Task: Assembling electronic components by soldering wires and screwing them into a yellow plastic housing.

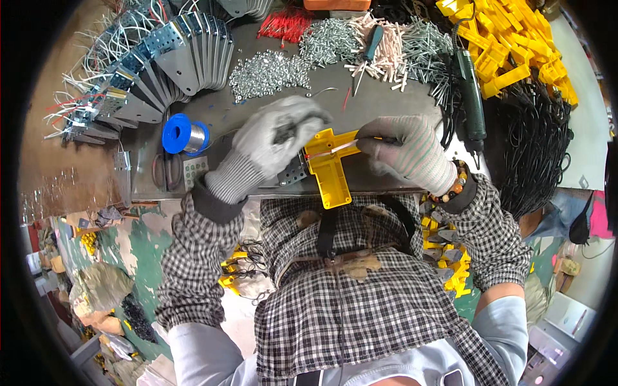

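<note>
Nearest the viewer, a person in a checked apron and sleeves leans over a grey metal surface [386, 106]. At its near edge lies a yellow plastic housing [328, 164], shaped like a pistol grip, with a perforated metal bracket [293, 172] against its left side. The gloved left hand [273, 138] presses down on the bracket and housing, fingers curled over them. The gloved right hand [405, 151] pinches a thin pale wire [341, 147], its fingers closed on it, leading it into the housing's top. The assembly looks partly done: bracket seated, wiring under way. Left of the hands sits a blue solder spool [183, 135]. Farther back lie heaps of silver screws [270, 71], stacked metal brackets with wires [161, 64], a green electric screwdriver [473, 100] and a pile of yellow housings [508, 45].
</note>
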Tool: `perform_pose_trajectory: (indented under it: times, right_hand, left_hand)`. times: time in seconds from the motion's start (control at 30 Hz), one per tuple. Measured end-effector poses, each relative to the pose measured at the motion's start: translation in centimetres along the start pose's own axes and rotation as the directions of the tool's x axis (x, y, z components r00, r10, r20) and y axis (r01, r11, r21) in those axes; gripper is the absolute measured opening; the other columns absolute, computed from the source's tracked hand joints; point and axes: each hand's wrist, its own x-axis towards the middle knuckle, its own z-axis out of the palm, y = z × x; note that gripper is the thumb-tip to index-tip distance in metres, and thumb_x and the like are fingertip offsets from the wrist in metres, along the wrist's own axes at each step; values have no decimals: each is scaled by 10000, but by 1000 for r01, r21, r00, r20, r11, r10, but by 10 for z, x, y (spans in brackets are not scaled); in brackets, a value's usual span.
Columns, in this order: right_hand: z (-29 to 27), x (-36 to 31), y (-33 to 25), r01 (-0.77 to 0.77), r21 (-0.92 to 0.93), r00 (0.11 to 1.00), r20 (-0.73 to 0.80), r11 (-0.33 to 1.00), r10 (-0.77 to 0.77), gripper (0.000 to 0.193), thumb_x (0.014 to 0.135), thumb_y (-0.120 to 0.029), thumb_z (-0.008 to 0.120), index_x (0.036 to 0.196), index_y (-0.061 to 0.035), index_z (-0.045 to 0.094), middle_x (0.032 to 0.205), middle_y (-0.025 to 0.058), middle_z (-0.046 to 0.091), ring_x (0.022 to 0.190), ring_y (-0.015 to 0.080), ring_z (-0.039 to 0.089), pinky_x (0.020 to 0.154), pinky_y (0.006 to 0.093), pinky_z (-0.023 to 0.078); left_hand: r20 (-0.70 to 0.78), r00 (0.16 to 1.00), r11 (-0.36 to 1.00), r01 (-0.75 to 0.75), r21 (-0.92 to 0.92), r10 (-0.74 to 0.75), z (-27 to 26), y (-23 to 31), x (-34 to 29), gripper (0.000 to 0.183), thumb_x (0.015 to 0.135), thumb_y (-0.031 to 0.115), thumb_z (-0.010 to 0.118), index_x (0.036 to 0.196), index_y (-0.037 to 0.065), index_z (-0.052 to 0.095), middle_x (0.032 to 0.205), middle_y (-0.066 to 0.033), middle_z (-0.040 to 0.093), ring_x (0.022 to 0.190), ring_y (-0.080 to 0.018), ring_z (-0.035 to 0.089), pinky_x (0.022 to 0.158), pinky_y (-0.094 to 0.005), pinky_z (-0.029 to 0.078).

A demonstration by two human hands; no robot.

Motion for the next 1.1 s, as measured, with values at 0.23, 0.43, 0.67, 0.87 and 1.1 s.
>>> perform_pose_trajectory:
  times: [0.23, 0.43, 0.67, 0.87, 1.1]
  right_hand:
    - [-2, -21, -4, 476, -758, 791, 147, 446, -594, 246, 633, -220, 729, 876, -247, 696, 1158, -77, 596, 1137, 214, 510, 988, 473, 367]
    - [-27, 24, 12, 170, -269, 957, -183, 948, -224, 146, 835, -212, 675, 956, -130, 684, 913, 39, 654, 850, 280, 636, 795, 394, 510]
    - [-37, 165, 31, -372, -668, 881, -473, 645, 18, 290, 850, -296, 669, 955, -36, 591, 828, 190, 690, 847, 375, 685, 714, 477, 538]
    - [-42, 172, 25, -510, -558, 841, -482, 655, 244, 295, 862, -270, 641, 942, 4, 717, 981, 245, 695, 945, 367, 685, 794, 443, 550]
    - [-61, 105, -13, 230, 293, 931, -344, 928, -122, 197, 857, -64, 551, 1034, 2, 604, 828, 25, 609, 706, 103, 543, 646, 239, 456]
  left_hand:
    - [633, 771, 712, 482, -511, -67, -1, -31, 31, 273, 905, 189, 666, 1091, 4, 591, 1002, -20, 616, 956, -114, 574, 810, -278, 498]
    - [500, 865, 948, 126, -293, 39, -8, -14, 30, 202, 780, -33, 686, 955, 4, 591, 894, -24, 598, 837, -107, 561, 744, -258, 469]
    - [121, 959, 945, 276, -175, -257, 31, 10, 8, 179, 811, -97, 602, 949, 5, 552, 811, -62, 601, 745, -126, 598, 690, -279, 497]
    - [42, 961, 962, 272, 24, -273, 40, 23, 9, 150, 842, -77, 575, 947, 25, 540, 788, -53, 595, 723, -108, 594, 661, -269, 490]
    - [-46, 951, 926, 309, 217, -307, 48, 15, 4, 201, 820, -75, 575, 987, 35, 557, 821, -65, 630, 742, -172, 628, 671, -306, 497]
